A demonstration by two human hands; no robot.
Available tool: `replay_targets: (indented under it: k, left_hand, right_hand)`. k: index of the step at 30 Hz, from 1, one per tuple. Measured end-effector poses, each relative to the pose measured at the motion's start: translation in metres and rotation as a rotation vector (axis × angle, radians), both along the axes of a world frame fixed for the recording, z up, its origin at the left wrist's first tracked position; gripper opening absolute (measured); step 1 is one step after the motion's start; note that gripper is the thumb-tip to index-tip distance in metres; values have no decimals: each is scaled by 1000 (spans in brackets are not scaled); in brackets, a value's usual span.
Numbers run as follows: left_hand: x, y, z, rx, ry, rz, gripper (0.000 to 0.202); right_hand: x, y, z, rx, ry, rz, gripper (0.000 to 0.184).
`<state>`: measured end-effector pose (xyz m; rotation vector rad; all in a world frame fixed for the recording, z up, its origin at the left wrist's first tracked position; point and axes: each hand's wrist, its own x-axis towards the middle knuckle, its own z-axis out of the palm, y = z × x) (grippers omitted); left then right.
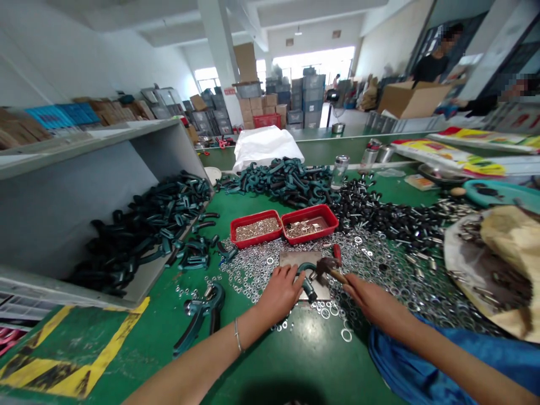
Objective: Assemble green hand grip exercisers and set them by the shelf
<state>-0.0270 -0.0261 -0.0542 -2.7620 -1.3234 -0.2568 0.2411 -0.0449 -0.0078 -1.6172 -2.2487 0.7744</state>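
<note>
2 trays (304, 208) behind metal plate (295, 260) on bench (295, 365), washers (253, 275) around it, shelf (84, 185) to L.

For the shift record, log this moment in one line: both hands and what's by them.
Left hand: holds green plastic part on metal plate | Right hand: holds hammer | Around: washers, red trays

no legible text, red pillar sign (229, 90) too small to read
</note>
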Motion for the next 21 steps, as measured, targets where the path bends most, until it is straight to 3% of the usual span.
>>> replay_targets:
  k: [5,10,13,15,17,19,21]
  left_hand:
    - [-1,2,0,-85,-116,17,48]
    - [-2,6,-4,-189,-356,139,93]
    - [-2,7,-5,-209,-401,150,107]
    - [-2,7,-4,-211,-401,152,106]
    - [-2,7,0,-209,-396,140,99]
    - [-3,10,5,-227,-411,128,89]
    - [-4,15,13,-334,-502,134,81]
  right_hand:
    - [5,7,-2,-3,38,-4,36]
    - [-11,7,8,6,23,93,33]
    - [-26,10,8,43,11,115,31]
    - [-30,13,4,-1,-14,123,29]
    - [-27,15,0,-143,94,114,31]
    - [-16,18,-3,-301,312,19,35]
    - [3,24,-6,-351,484,-156,38]
